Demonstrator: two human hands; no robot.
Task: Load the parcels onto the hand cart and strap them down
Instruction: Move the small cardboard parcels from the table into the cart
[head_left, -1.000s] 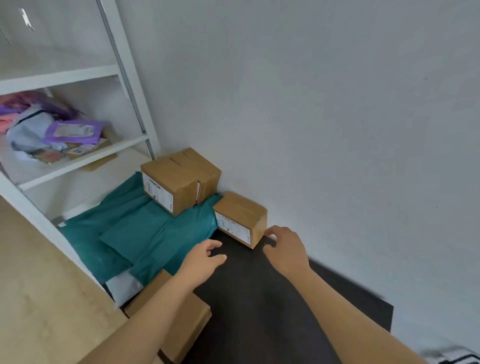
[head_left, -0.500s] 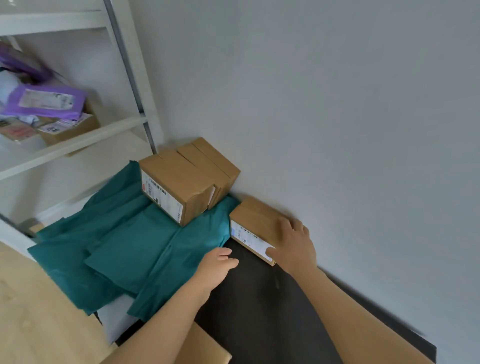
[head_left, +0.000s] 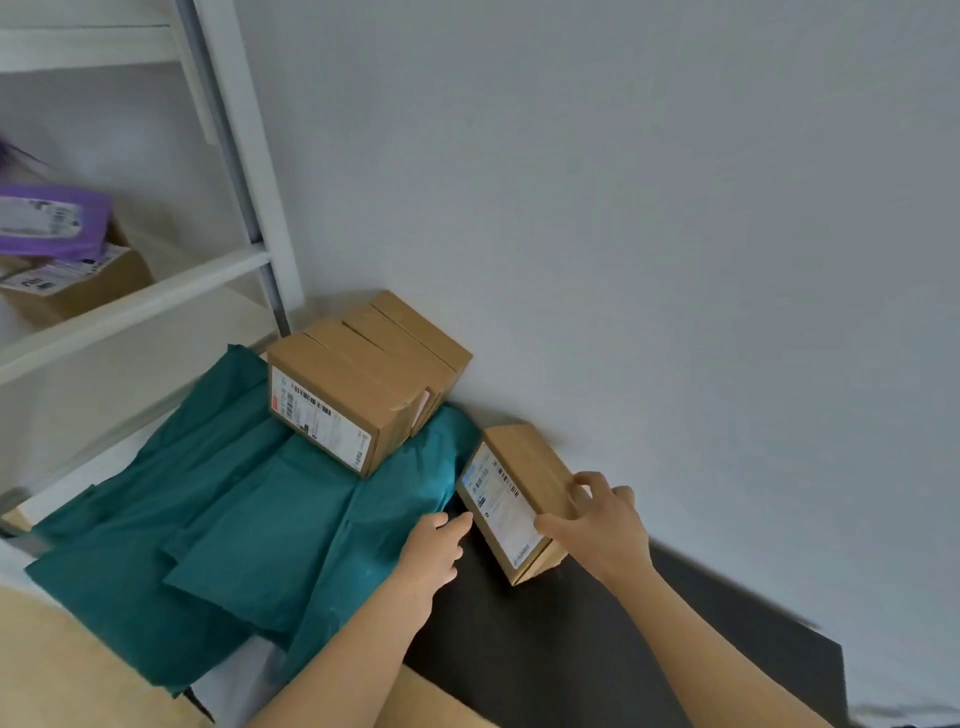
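Observation:
A small cardboard parcel with a white label is tipped up on the black platform beside the wall. My right hand grips its right end, thumb on the labelled face and fingers over the top. My left hand hovers open just left of the parcel, fingertips near its lower left corner. Several brown boxes stand in a row behind it on teal mailer bags. No cart handle or strap is in view.
A white shelving unit stands at the left, holding a purple mailer and a cardboard box. A plain wall runs close along the right. Another brown box lies under my left forearm.
My right hand has closed on the small parcel and tilted it up off the black platform. My left hand has moved closer to the parcel's left corner. The view has shifted closer.

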